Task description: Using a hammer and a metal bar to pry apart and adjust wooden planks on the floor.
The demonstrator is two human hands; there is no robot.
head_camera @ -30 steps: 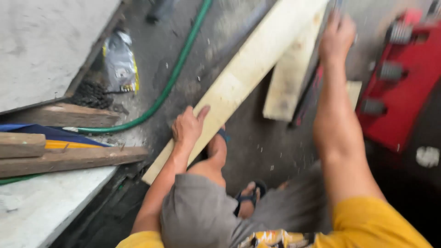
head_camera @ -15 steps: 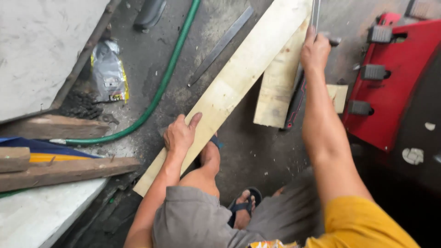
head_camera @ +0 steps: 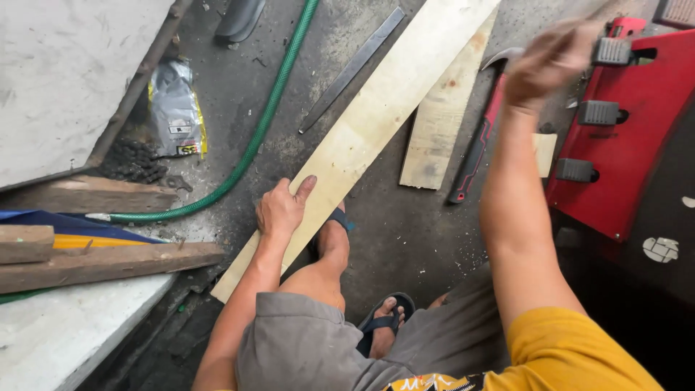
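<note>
Pressing my left hand [head_camera: 281, 210] flat, fingers open, on the long plank [head_camera: 362, 137], which runs lower left to upper right; right hand [head_camera: 552, 61], upper right, is blurred, grip state unreadable.

Soft, even daylight is falling over the floor, throwing only faint shadows. My right hand [head_camera: 554, 61] at one o'clock is smearing with motion blur, while my left hand [head_camera: 281, 208] is staying sharp.

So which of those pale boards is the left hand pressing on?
The long pale plank lying diagonally; the left hand rests on its lower part. The shorter board beside it lies untouched.
</note>
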